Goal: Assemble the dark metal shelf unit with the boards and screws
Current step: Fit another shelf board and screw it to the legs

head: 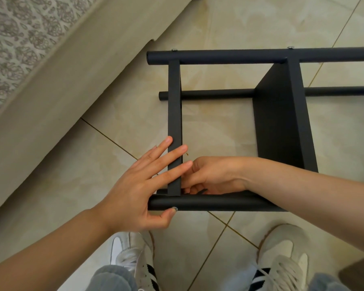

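The dark metal shelf unit lies on its side on the tiled floor. Its near tube (210,203) runs left to right just above my shoes, and its far tube (229,56) carries two silver screw heads (174,50). A narrow dark board (174,122) spans between the tubes on the left; a wider dark board (282,122) stands to the right. My left hand (143,185) presses its straight fingers flat on the narrow board's near end, its thumb under the near tube. My right hand (210,177) curls behind that board's near end, pinching a small dark tool (201,192); its tip is hidden.
A third dark tube (208,94) lies lower, between the boards. A beige furniture edge (82,66) with a patterned cover runs diagonally at the left. My two shoes (135,259) stand on the tiles close below the near tube.
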Demonstrator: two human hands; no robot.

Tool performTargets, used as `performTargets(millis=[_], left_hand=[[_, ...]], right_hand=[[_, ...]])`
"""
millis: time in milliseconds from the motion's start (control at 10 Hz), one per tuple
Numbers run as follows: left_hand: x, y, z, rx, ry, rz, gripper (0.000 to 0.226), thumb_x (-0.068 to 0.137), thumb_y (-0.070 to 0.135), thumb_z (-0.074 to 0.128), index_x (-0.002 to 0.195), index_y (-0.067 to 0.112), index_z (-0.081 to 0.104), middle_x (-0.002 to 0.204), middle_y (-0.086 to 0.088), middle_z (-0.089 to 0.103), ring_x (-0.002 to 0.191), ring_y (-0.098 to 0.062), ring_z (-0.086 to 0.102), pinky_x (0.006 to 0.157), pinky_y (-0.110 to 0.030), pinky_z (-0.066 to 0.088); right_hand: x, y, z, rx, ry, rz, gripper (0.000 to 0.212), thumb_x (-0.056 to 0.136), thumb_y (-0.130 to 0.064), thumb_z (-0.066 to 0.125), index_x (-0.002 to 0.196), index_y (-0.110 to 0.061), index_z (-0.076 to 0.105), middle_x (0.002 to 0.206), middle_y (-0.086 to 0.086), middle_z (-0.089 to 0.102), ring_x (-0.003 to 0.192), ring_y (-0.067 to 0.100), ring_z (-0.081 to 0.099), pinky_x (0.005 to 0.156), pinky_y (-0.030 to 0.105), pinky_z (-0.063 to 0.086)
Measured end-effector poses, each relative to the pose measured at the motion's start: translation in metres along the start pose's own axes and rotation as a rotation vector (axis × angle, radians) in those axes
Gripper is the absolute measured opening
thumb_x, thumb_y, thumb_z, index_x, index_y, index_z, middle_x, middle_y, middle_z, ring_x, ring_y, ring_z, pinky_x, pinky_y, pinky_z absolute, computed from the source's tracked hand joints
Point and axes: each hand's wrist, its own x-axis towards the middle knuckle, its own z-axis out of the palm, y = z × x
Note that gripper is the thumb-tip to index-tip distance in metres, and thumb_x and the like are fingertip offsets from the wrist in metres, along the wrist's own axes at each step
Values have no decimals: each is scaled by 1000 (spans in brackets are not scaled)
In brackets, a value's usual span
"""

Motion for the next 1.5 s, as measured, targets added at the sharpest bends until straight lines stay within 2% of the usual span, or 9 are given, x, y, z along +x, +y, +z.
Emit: performTargets(millis=[200, 500, 600, 700, 800, 1000, 1200, 1300, 1500], left_hand=[[-1, 0, 0, 7, -5, -5, 83, 78, 38, 63, 154, 23, 35, 166, 0, 25, 155, -31, 13, 121, -50, 27], [-1, 0, 0, 0, -6, -11, 82, 78, 39, 63, 154, 23, 34, 166, 1, 25, 155, -31, 14, 117, -57, 32], [0, 0, 1, 1, -9, -12, 82, 78, 39, 63, 154, 23, 35, 166, 1, 24, 155, -31, 13, 117, -57, 32], [-1, 0, 1, 4, -12, -11, 83, 78, 39, 63, 154, 24, 34, 166, 1, 24, 155, -31, 13, 118, -55, 31], [-1, 0, 1, 7, -8, -6, 82, 78, 39, 63, 154, 23, 35, 166, 1, 24, 155, -31, 13, 121, -50, 28], [0, 1, 1, -4, -6, -8, 81, 78, 39, 63, 153, 22, 36, 166, 0, 25, 155, -32, 13, 119, -54, 30], [0, 2, 1, -6, -5, -10, 81, 78, 38, 63, 153, 22, 36, 165, 0, 26, 155, -32, 14, 118, -55, 32], [0, 2, 1, -7, -11, -15, 82, 78, 38, 63, 153, 23, 35, 166, 1, 25, 155, -32, 14, 117, -56, 32], [0, 2, 2, 0, -14, -20, 82, 78, 40, 62, 153, 25, 35, 166, 2, 24, 155, -31, 12, 119, -52, 30]], right_hand=[[-3, -2, -5, 10, -28, 7, 28, 96, -11, 58, 121, 1, 62, 112, 15, 58, 101, 26, 54, 98, 41, 45], [2, -5, -1, -51, -5, 38, 23, 95, -15, 61, 114, -2, 65, 87, 6, 60, 79, 15, 60, 87, 34, 48], [4, -4, -1, -63, -4, 31, 28, 94, -15, 61, 117, 0, 64, 89, 6, 64, 81, 15, 62, 88, 35, 50], [3, -4, -3, -56, -18, 21, 31, 95, -14, 61, 121, 3, 62, 104, 12, 65, 94, 20, 63, 100, 41, 48], [4, -3, -2, -56, -14, 23, 28, 94, -14, 61, 117, 2, 64, 97, 11, 64, 87, 18, 63, 93, 37, 51], [8, -1, 2, -125, 14, 22, 34, 95, -19, 60, 123, 0, 60, 88, 7, 64, 75, 14, 61, 82, 33, 49], [6, 1, -4, -16, -60, -11, 24, 92, -7, 58, 113, 1, 64, 105, 15, 64, 94, 24, 61, 100, 45, 47], [4, -1, -9, 1, -101, 2, 27, 93, -6, 59, 118, 3, 63, 112, 17, 64, 101, 25, 62, 107, 46, 44], [7, -6, -7, -87, -86, 42, 32, 92, -8, 59, 123, 2, 62, 110, 16, 65, 99, 24, 62, 102, 42, 47]])
